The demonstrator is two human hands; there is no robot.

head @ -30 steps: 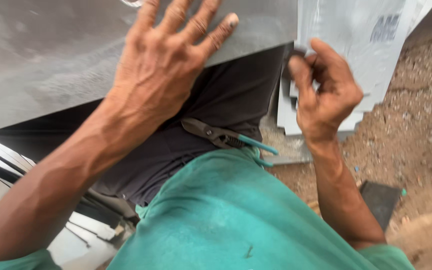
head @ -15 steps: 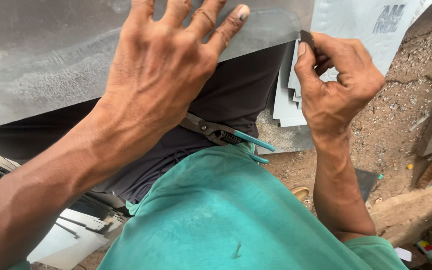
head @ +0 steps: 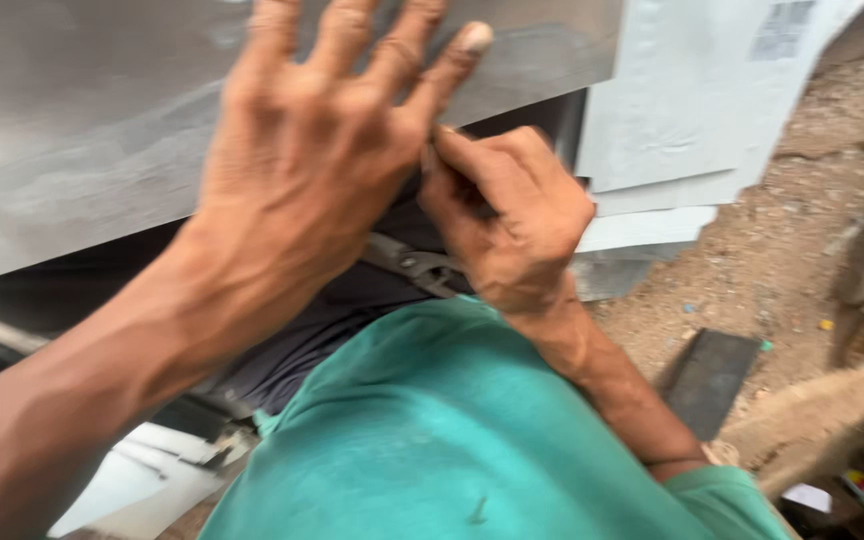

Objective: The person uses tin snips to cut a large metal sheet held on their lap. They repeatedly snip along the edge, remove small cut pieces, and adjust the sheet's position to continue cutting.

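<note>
My left hand lies flat on a large grey metal sheet, fingers spread, holding nothing. My right hand is curled tight against the sheet's lower edge, touching the little-finger side of my left hand. Its fingertips are tucked under, so anything pinched in them is hidden. Just below it, a pair of metal snips rests on my dark-trousered lap, partly covered by the right hand.
Pale grey cut sheets are stacked at the upper right. My teal shirt fills the lower middle. Bare dirt ground lies to the right, with a dark flat piece on it. White framing shows at lower left.
My right hand has swung left from the stacked pale sheets to the big sheet's edge beside my left hand, now covering the snips' handles. My left hand stays pressed on the sheet.
</note>
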